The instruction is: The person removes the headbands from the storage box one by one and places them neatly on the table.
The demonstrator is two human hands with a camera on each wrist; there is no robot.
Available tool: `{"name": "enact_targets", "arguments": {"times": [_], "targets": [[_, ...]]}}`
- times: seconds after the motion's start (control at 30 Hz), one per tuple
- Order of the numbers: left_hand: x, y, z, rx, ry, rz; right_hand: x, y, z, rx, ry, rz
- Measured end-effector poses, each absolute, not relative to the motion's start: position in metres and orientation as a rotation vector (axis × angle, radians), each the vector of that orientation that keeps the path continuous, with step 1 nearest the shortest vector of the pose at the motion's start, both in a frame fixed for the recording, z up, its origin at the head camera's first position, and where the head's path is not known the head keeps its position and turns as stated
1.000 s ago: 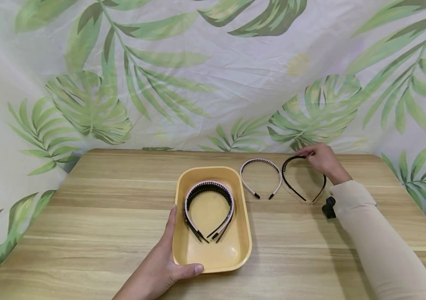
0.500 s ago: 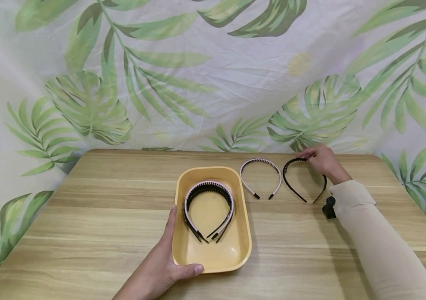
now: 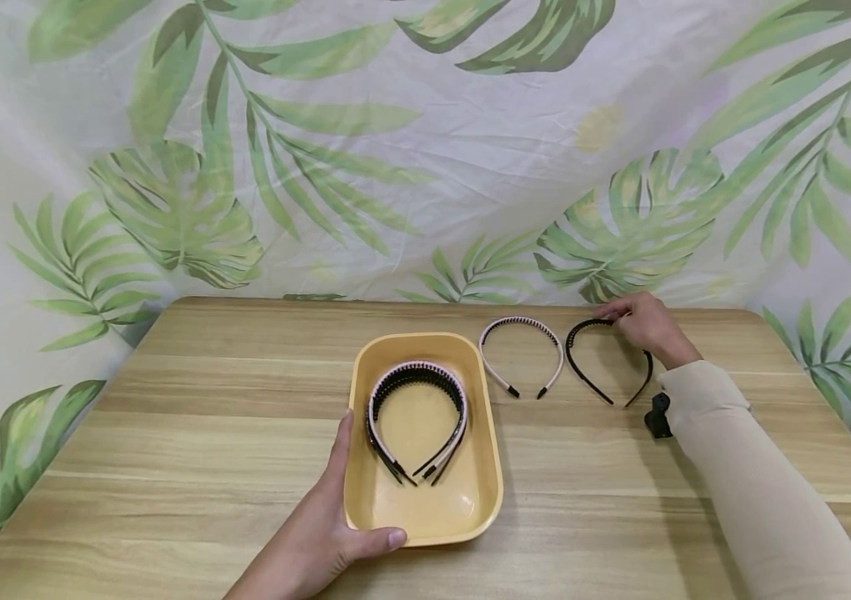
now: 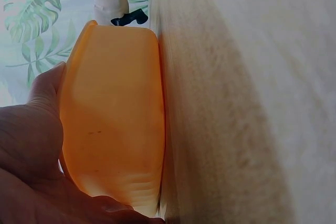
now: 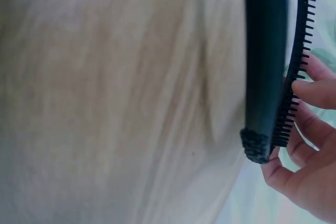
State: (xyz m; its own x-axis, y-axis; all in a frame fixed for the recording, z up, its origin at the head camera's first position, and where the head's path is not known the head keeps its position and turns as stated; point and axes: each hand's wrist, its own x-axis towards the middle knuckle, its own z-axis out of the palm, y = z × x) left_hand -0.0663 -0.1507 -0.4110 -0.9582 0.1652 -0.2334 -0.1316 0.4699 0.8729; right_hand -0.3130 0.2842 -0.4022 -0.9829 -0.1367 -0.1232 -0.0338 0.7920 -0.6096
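My left hand grips the near left corner of a yellow plastic bin, thumb over the front rim and fingers along the left side. Nested inside lie several headbands, black and pale pink, their ends toward me. At the back right, my right hand pinches the arch of a black toothed headband, whose ends point toward me. Close up in the right wrist view, thumb and fingertips hold the toothed band. A pale pink headband lies between the bin and the black one.
A wood-grain table runs back to a leaf-print cloth. A small black device shows beside the right sleeve.
The black headband has shifted very slightly to the right and toward me in my right hand's fingers. My left hand and the bin stay where they were.
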Motion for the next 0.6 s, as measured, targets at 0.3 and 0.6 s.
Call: {"name": "enact_targets", "arguments": {"times": [0.3,0.6], "targets": [[-0.0667,-0.1502,-0.4117,0.021,2.434,1.481,-0.3143,0.2837,-0.4062,-0.145,2.820,-0.943],[-0.0667,-0.1511,-0.4121,0.035,2.444,1.467,-0.3140,0.2837,-0.4073,-0.153,2.820,-0.956]]}}
